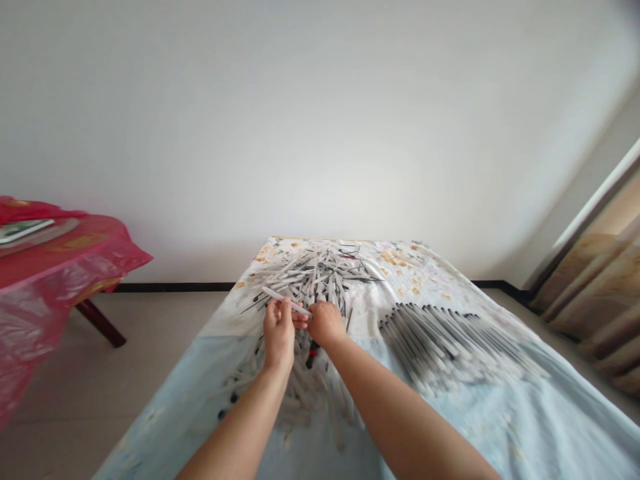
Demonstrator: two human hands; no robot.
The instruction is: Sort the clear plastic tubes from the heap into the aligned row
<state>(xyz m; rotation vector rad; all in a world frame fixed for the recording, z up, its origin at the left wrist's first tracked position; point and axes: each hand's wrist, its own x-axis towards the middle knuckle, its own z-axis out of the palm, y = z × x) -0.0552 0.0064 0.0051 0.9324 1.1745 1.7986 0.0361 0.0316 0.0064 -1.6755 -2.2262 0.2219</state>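
Observation:
My left hand (281, 327) is closed round a slim white pen-like tube (275, 294), which slants down to the right across the fingers. At the tube's right end, my right hand (326, 323) grips it with curled fingers; whatever else that hand holds is hidden. Beneath and beyond both hands spreads a loose pile of white tubes and thin black sticks (320, 270). A small black and red thing (313, 355) shows just below my right hand. More loose white tubes (300, 400) lie between my forearms, slightly blurred.
Right of my hands, a neat stack of pen-like tubes with black ends (440, 340) lies on the cloth-covered table (500, 433). At left stands another table with a red plastic cover (90, 247). A wall rises behind; a curtain (595, 287) hangs at right.

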